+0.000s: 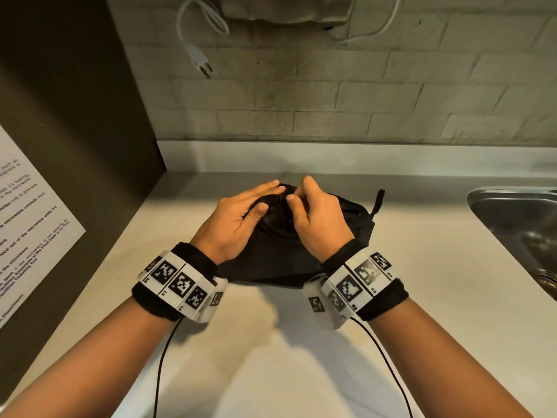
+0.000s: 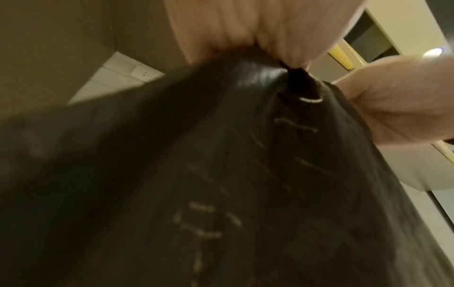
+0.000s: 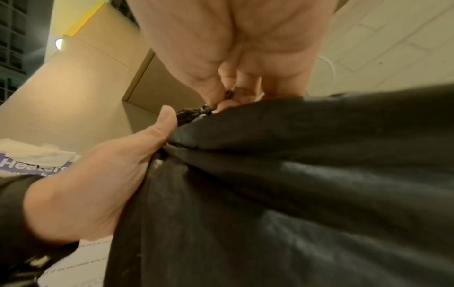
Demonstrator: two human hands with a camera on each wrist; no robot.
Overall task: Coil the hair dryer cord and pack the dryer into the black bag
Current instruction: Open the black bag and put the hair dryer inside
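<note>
The black bag [image 1: 280,254] lies on the white counter [image 1: 271,357], bulging, with a loop strap [image 1: 378,200] sticking up at its right. My left hand [image 1: 268,197] grips the bag's top from the left, fingers over it and thumb on the near side. My right hand [image 1: 294,194] pinches a small black pull [image 3: 194,114] at the bag's top between thumb and fingers. In the left wrist view the bag's stitched fabric [image 2: 221,174] fills the frame under my left fingers [image 2: 258,35]. The hair dryer and its cord are not visible.
A steel sink [image 1: 518,224] is set into the counter at the right. A dark panel [image 1: 75,116] with a printed notice [image 1: 30,221] stands on the left. A white cord with a plug [image 1: 202,61] hangs on the tiled wall behind.
</note>
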